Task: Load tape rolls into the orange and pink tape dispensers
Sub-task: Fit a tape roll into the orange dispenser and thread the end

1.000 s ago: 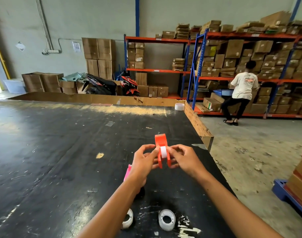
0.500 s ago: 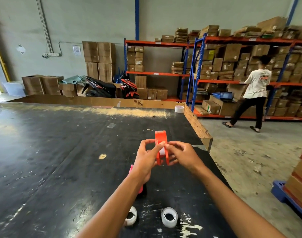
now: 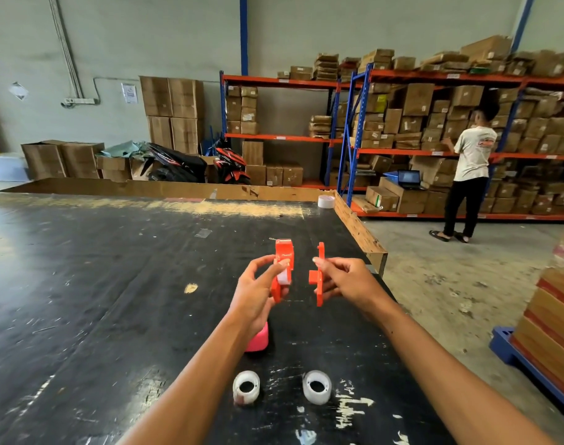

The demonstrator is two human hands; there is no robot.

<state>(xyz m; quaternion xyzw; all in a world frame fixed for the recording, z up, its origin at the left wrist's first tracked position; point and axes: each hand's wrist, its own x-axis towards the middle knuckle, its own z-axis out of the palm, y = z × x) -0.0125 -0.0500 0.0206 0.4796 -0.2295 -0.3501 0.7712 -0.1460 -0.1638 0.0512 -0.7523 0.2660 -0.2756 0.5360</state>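
The orange tape dispenser is split in two above the black table. My left hand grips the orange dispenser body, which has a white roll showing inside it. My right hand pinches the orange side cover, held a short gap to the right of the body. The pink dispenser lies on the table, mostly hidden under my left forearm. Two clear tape rolls lie near the front edge: the left roll and the right roll.
A larger tape roll sits at the table's far right corner by the raised wooden rim. Right of the table, a person stands at shelves of cardboard boxes. A blue pallet with stacked boxes stands at the right.
The orange dispenser was in one piece between both hands; now my right hand has pulled the side cover off to the right. The person at the shelves has walked further right.
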